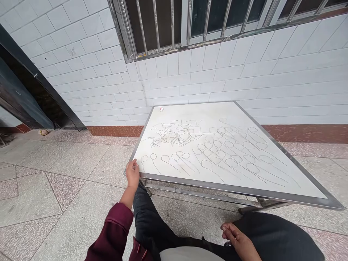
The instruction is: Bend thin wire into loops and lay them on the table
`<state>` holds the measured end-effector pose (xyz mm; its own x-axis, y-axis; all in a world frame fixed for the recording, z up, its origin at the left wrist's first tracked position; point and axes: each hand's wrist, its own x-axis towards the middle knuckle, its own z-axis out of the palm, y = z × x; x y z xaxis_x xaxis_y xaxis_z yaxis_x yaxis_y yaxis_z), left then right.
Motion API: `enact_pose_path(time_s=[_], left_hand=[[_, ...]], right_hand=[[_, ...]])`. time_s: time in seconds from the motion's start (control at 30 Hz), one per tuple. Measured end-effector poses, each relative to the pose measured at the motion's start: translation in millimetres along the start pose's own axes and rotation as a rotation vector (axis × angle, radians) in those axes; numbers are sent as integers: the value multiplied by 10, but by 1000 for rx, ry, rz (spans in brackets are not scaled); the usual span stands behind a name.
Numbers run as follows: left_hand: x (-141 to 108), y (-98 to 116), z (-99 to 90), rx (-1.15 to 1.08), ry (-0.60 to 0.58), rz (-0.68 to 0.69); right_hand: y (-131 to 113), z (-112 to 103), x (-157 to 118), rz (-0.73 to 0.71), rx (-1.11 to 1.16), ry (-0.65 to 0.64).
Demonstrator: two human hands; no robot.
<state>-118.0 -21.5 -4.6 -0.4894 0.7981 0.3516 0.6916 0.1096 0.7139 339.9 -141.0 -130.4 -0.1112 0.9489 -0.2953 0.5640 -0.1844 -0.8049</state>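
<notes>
A white-topped table (190, 114) with a grey metal rim stands before me. Thin dark strands, or lines that look like them, spread over its top: several loops with tails (237, 146) at the middle and right, and a tangled patch (176, 136) further left. My left hand (132, 173) rests on the near left corner of the rim, fingers loosely bent and a little apart, holding nothing I can see. Above my lap is my right hand (239, 239), its fingers curled in and pressed together. Whether anything is between them is hidden.
A small white and red object (161, 109) lies near the table's far left corner. Behind the table rises a white tiled wall (176, 79) with a barred window (201, 21). A dark doorway (29, 83) is at the left, with a small round object (44, 132) on the floor.
</notes>
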Motion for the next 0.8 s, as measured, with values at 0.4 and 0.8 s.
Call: enact_pose_path(time_s=[0.4,0.8], left_hand=[[-190,100,55,225,-173,342],[60,184,133,263,-279,388]], right_hand=[[98,40,51,-39,-10,-20],[82,74,73,-57,-18,-35]])
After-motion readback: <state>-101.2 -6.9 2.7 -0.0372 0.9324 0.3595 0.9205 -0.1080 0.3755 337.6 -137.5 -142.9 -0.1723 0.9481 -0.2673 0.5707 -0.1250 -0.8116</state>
